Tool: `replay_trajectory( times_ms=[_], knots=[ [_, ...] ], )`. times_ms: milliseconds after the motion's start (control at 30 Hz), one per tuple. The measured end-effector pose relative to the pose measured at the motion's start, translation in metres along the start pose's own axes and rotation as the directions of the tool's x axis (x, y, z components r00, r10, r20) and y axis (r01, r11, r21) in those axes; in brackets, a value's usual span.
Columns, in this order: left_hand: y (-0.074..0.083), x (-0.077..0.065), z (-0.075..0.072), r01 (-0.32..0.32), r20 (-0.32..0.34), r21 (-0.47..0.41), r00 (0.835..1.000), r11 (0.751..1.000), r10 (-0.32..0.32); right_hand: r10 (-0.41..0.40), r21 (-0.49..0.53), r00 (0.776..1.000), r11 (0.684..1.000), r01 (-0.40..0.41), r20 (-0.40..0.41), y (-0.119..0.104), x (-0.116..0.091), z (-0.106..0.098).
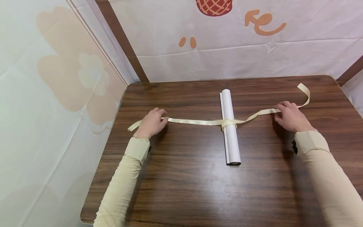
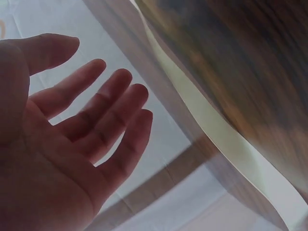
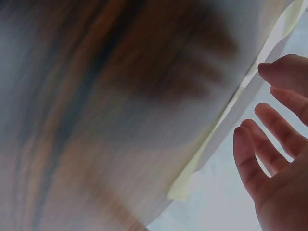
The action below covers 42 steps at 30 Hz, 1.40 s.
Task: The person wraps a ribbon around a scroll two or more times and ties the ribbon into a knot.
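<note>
A rolled white sheet [image 1: 232, 143] lies lengthwise on the wooden table, its free edge showing along the left side. Around its middle goes a pale yellow ribbon [image 1: 195, 122], crossed over on top, with one long tail stretching left and the other right. My left hand [image 1: 151, 123] hovers over the left tail, fingers loosely bent; the left wrist view shows the palm with nothing in it and the ribbon [image 2: 207, 113] apart from the fingertips. Over the right tail is my right hand [image 1: 292, 116], its relaxed fingers also holding nothing, beside the ribbon [image 3: 211, 139] in the right wrist view.
The brown table [image 1: 181, 189] has rounded corners. White cloth with orange prints [image 1: 158, 63] hangs behind it and along the left side. The right tail's end curls up toward the table's far right corner.
</note>
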<state>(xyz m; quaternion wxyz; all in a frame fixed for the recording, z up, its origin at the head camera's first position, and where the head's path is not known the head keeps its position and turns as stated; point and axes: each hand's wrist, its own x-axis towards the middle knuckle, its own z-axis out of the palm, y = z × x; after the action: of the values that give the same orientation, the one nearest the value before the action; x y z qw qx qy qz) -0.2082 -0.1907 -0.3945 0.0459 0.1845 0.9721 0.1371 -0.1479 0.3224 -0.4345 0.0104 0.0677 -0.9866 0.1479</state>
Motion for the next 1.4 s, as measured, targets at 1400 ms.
replay_trajectory(
  times_ms=[1400],
  knots=[
    [0.148, 0.065, 0.074, -0.351, 0.154, -0.247, 0.906, 0.903, 0.395, -0.075, -0.023, 0.972, 0.997, 0.072, -0.223, -0.061, 0.020, 0.028]
  ],
)
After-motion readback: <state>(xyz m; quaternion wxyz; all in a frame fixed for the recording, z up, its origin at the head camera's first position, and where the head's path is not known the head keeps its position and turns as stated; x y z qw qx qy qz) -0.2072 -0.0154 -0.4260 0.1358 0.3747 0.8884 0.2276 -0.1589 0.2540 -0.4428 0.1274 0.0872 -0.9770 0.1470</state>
